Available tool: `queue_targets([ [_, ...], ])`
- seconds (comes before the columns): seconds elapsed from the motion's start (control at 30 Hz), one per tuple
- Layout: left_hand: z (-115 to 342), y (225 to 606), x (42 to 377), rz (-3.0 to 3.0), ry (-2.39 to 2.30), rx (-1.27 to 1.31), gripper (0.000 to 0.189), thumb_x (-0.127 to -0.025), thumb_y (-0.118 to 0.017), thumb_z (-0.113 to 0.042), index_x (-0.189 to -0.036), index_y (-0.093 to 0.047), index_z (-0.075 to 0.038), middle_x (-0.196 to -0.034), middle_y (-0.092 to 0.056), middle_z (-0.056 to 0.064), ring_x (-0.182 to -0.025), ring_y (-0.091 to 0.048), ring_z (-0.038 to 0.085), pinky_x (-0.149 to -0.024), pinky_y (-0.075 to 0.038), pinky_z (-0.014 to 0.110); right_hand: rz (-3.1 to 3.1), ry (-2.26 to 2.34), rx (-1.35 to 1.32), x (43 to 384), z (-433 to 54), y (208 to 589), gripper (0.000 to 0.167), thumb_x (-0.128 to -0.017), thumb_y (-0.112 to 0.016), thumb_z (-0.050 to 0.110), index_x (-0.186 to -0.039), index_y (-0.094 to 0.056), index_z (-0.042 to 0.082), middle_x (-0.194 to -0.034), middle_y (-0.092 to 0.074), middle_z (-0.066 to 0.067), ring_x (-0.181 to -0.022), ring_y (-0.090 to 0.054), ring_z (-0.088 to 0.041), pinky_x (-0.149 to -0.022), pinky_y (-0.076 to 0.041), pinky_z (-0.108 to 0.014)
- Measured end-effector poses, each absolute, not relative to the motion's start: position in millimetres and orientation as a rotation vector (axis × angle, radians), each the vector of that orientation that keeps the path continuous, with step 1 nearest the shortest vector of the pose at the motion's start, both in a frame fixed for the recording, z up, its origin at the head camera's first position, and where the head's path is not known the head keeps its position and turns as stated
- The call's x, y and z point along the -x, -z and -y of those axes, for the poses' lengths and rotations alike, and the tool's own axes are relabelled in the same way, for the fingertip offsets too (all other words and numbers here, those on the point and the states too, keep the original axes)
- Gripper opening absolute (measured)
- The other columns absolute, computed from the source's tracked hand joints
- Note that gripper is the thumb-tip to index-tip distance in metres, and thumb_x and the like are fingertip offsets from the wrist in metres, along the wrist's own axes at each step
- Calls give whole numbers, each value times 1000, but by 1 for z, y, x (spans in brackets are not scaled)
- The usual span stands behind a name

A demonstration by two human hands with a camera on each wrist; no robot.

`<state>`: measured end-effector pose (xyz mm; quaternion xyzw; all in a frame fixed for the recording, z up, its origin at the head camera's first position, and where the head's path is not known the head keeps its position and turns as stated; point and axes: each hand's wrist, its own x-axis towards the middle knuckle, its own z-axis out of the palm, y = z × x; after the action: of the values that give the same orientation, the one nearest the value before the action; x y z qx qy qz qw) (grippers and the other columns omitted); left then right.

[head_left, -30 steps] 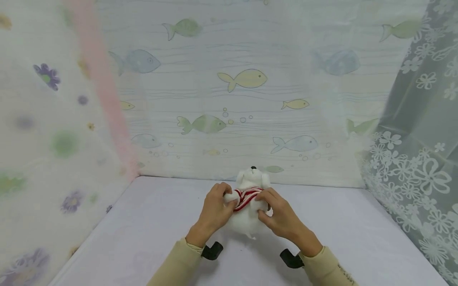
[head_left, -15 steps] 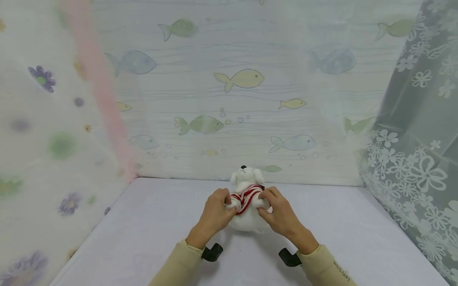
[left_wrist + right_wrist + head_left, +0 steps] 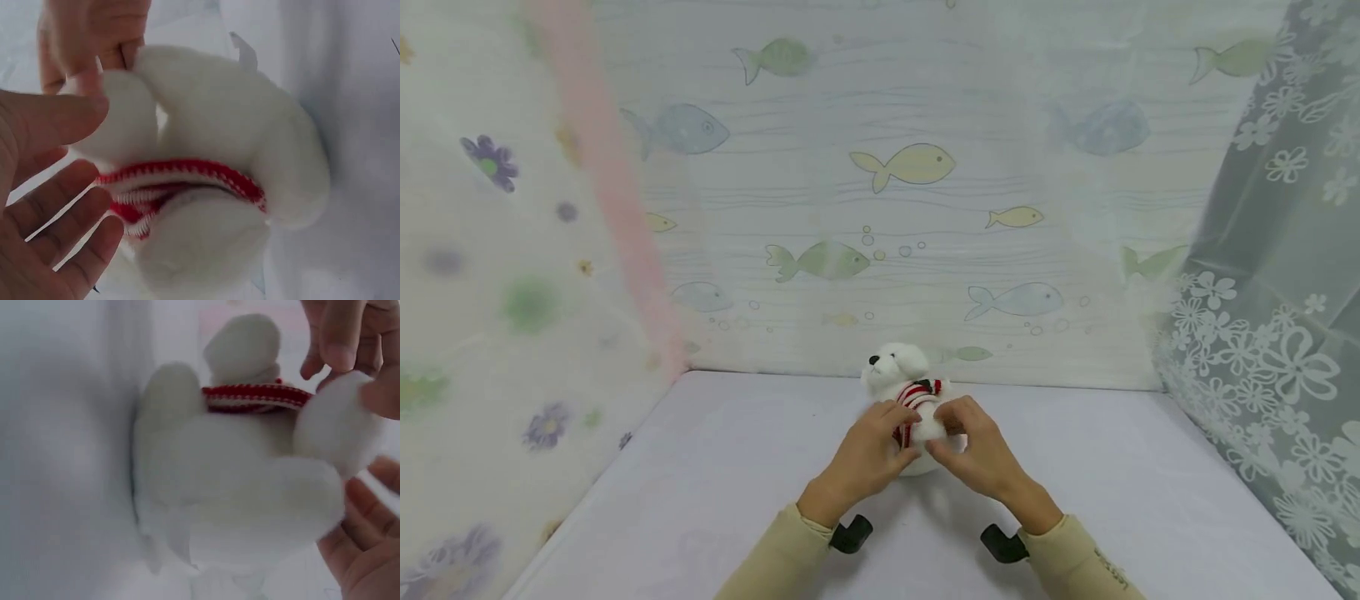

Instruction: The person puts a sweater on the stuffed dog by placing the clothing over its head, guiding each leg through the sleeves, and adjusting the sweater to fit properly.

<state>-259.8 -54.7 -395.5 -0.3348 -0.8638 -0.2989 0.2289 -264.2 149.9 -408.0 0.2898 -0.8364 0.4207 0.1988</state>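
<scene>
A white plush dog (image 3: 891, 377) with a black nose sits on the white surface, its head turned left. It wears a red-and-white striped knit sweater (image 3: 917, 396). My right hand (image 3: 988, 454) holds one of its front paws (image 3: 337, 428), thumb on the near side and fingers around the far side. Across from it, my left hand (image 3: 865, 454) is close against the dog's chest. In the left wrist view its fingers (image 3: 69, 231) are spread loosely, and its thumb overlaps the same paw. The lower body is partly hidden behind the hands in the head view.
Behind the table (image 3: 760, 467) hangs a pale sheet printed with fish (image 3: 917, 165). A flowered sheet (image 3: 490, 333) forms the left side, and a sheer curtain with white flowers (image 3: 1285, 358) the right. Black angled pieces (image 3: 852, 533) stick out below both sleeves.
The dog has turned from facing front to facing left. My left hand has moved right, off the other arm and across the chest, nearer to my right hand.
</scene>
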Motion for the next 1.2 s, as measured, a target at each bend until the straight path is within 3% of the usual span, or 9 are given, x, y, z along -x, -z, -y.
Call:
queue_targets([
  [0.17, 51, 395, 257, 2375, 813, 990, 28, -78, -78, -6, -101, -63, -10, -96, -62, 0, -87, -55, 15, -75, -47, 26, 2424, -1646, -550, 263, -152, 404, 57, -84, -70, 11, -134, -42, 12, -116, -56, -12, -86, -65, -19, -71, -53, -34],
  [0.3, 49, 398, 256, 2373, 802, 988, 24, -78, -76, -4, -97, -64, -14, -98, -62, -3, -88, -54, 12, -75, -48, 26, 2406, -1857, -523, 267, -155, 405, 73, -82, -73, 10, -141, -31, 14, -126, -50, -17, -83, -66, -23, -70, -52, -31],
  [0.43, 48, 400, 257, 2339, 800, 989, 23, -79, -75, -2, -95, -64, -15, -97, -62, -3, -88, -55, 12, -75, -48, 26, 2365, -1948, -626, 272, -158, 408, 86, -82, -74, 10, -148, -19, 18, -148, -26, -17, -85, -64, -24, -71, -52, -30],
  [0.63, 47, 401, 257, 2334, 800, 1013, 22, -79, -73, 0, -93, -63, -14, -95, -61, -5, -85, -52, 11, -73, -47, 25, 2443, -1925, -725, 276, -164, 410, 104, -83, -73, 12, -152, 2, 31, -153, -6, -28, -79, -63, -21, -68, -51, -30],
  [0.7, 46, 402, 256, 2342, 793, 1020, 21, -80, -73, 0, -93, -63, -15, -95, -60, -5, -85, -51, 11, -72, -46, 24, 2496, -1868, -728, 271, -165, 403, 103, -83, -74, 12, -153, 1, 26, -151, -4, -33, -78, -63, -22, -67, -50, -30],
  [0.8, 46, 403, 255, 2350, 788, 1014, 21, -80, -72, 0, -92, -64, -14, -94, -60, -5, -84, -51, 11, -72, -46, 24, 2573, -1709, -714, 261, -162, 389, 98, -82, -74, 15, -153, -7, 14, -132, -41, -35, -77, -61, -25, -67, -50, -32],
  [0.87, 46, 403, 255, 2352, 788, 1015, 20, -80, -72, 1, -91, -64, -14, -92, -59, -5, -83, -51, 11, -72, -46, 24, 2589, -1546, -716, 261, -162, 390, 93, -81, -76, 24, -152, -15, 14, -109, -57, -23, -76, -59, -24, -67, -48, -31],
  [0.93, 47, 404, 256, 2348, 792, 1016, 21, -79, -72, 2, -90, -64, -14, -91, -59, -4, -82, -52, 11, -73, -46, 25, 2576, -1396, -712, 265, -162, 397, 89, -79, -77, 32, -149, -24, 18, -90, -58, -8, -79, -55, -23, -68, -45, -32],
  [1.2, 50, 402, 259, 2313, 806, 1005, 20, -77, -70, 6, -88, -66, -11, -93, -63, -2, -88, -59, 13, -77, -50, 27, 2326, -987, -837, 274, -160, 416, 67, -77, -78, 39, -134, -50, 18, -115, -56, 3, -108, -46, -15, -87, -41, -45],
])
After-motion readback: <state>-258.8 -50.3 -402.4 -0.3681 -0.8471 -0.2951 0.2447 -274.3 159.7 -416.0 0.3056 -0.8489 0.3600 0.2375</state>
